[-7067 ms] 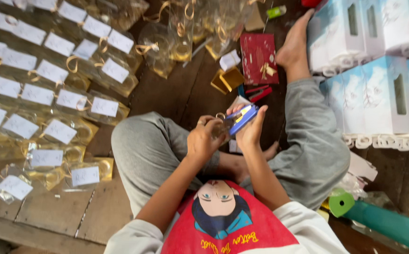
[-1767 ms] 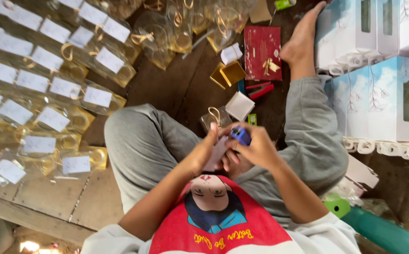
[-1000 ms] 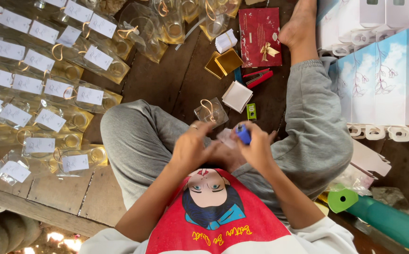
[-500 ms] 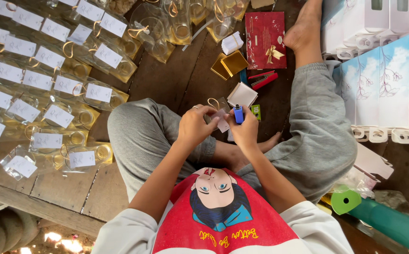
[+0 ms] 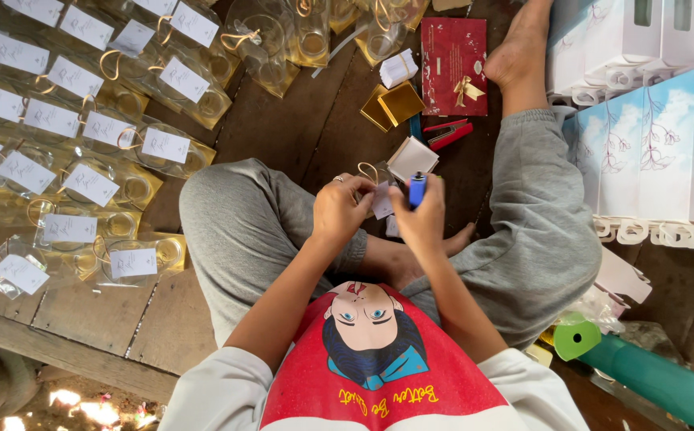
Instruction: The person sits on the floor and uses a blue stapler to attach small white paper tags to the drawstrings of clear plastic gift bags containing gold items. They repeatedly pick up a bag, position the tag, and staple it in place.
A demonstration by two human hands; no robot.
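Head view, left hand (image 5: 339,209) pinching white tag (image 5: 382,199), right hand (image 5: 424,219) gripping blue lighter (image 5: 417,188)

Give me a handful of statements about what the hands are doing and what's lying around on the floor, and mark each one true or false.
1. The right hand holds a small blue object. True.
2. The left hand rests flat on the wooden floor. False: it is raised over the lap, fingers at a small white tag.
3. Clear packets with white labels lie in rows on the person's left. True.
4. The red card with a gold bow sits on the person's knee. False: it lies on the floor by the bare foot.
5. White and pale blue boxes stand on the person's right. True.
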